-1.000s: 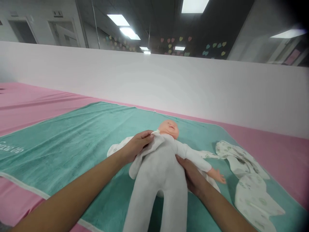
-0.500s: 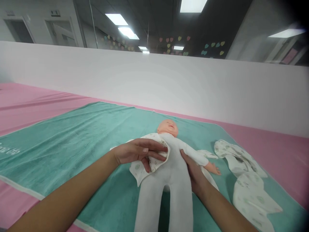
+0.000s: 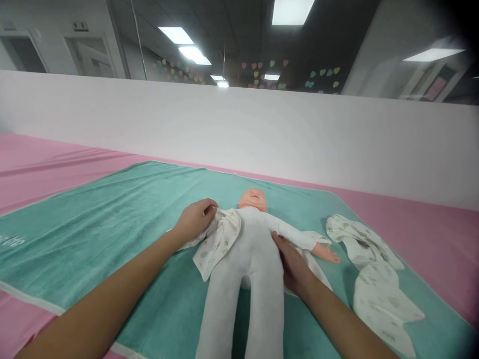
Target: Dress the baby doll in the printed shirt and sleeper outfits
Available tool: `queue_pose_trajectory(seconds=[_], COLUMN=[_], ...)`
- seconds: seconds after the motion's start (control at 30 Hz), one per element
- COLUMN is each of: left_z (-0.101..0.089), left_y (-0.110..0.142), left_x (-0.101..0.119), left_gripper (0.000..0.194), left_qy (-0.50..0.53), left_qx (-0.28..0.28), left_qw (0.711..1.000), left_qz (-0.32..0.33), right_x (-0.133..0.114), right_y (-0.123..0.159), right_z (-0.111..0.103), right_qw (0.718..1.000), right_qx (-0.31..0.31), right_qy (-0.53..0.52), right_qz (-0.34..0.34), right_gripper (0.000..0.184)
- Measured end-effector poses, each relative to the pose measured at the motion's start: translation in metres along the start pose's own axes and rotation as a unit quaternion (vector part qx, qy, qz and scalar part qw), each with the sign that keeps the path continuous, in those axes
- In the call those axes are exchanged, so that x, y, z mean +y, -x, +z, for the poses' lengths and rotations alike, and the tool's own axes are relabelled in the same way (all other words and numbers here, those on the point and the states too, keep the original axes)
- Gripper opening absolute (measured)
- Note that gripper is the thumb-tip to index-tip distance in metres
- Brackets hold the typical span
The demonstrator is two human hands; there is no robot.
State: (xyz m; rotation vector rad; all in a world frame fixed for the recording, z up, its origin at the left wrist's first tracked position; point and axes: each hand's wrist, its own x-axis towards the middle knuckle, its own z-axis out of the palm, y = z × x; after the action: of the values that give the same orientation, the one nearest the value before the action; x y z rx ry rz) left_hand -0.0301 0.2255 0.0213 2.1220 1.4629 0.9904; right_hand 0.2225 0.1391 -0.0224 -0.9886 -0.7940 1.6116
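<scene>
Your left hand (image 3: 194,220) is curled closed on the edge of the printed cloth (image 3: 219,243), beside the doll's shoulder. Your right hand (image 3: 294,267) lies open, fingers flat against the side of the doll (image 3: 252,259). The doll lies on its back in a white suit, centred on the teal towel (image 3: 93,239). A second printed garment (image 3: 374,279) lies to its right, also on the towel.

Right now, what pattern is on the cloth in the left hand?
The cloth is white with small faded prints; head view.
</scene>
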Motion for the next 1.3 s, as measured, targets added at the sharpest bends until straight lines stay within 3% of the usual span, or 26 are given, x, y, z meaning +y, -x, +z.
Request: queue_pose_trajectory(seconds=[0.07,0.13,0.27,0.33,0.43,0.57,0.67,0.73,0.97,1.07,1.17,1.23,1.3], left_z=[-0.005,-0.015,-0.041,-0.048,-0.043,-0.025,-0.018,-0.015,0.006,0.012,0.012,0.008,0.003], left_y=[-0.002,-0.004,-0.005,-0.004,-0.002,-0.003,-0.005,-0.006,-0.007,-0.006,-0.003,0.000,0.003], left_x=[-0.007,-0.014,-0.025,-0.027,-0.026,-0.022,-0.024,-0.028,-0.043,-0.037,-0.023,-0.013,-0.006], left_gripper=[0.030,0.038,0.044,0.047,0.039,0.020,0.026,0.035,0.041,0.044,0.026,0.022,0.036], left_qy=[-0.121,-0.170,-0.124,-0.082,-0.108,-0.216,-0.281,-0.302,-0.285,-0.274,-0.257,-0.236,-0.210], left_qx=[-0.030,-0.103,-0.307,-0.349,-0.300,-0.157,-0.043,-0.004,-0.003,0.033,0.067,0.041,-0.031], left_qw=[0.992,0.980,0.942,0.933,0.948,0.963,0.954,0.947,0.955,0.954,0.957,0.967,0.975], left_qz=[0.030,0.011,-0.050,-0.039,-0.009,0.038,0.090,0.108,0.087,0.114,0.114,0.090,0.070], right_x=[-0.002,-0.004,-0.007,-0.006,-0.005,-0.002,-0.001,0.000,0.005,0.008,0.011,0.012,0.011], right_y=[0.001,0.002,0.002,0.002,0.003,0.007,0.009,0.009,0.002,0.001,0.000,-0.001,-0.001], right_z=[0.001,0.001,0.000,-0.002,-0.003,0.003,0.010,0.012,0.007,0.004,0.000,-0.002,-0.005], right_qw=[1.000,1.000,0.998,0.997,0.993,0.990,0.991,0.990,0.990,0.987,0.979,0.974,0.971], right_qx=[-0.004,-0.006,-0.005,0.003,0.032,0.063,0.028,0.013,0.020,0.036,0.041,0.043,0.044], right_qy=[0.011,0.024,0.056,0.076,0.117,0.120,0.115,0.124,0.120,0.137,0.166,0.181,0.191], right_qz=[-0.004,-0.004,-0.005,-0.007,-0.003,-0.037,-0.068,-0.064,-0.076,-0.082,-0.110,-0.127,-0.138], right_gripper=[0.047,0.047,0.047,0.047,0.048,0.052,0.064,0.070,0.079,0.080,0.079,0.079,0.075])
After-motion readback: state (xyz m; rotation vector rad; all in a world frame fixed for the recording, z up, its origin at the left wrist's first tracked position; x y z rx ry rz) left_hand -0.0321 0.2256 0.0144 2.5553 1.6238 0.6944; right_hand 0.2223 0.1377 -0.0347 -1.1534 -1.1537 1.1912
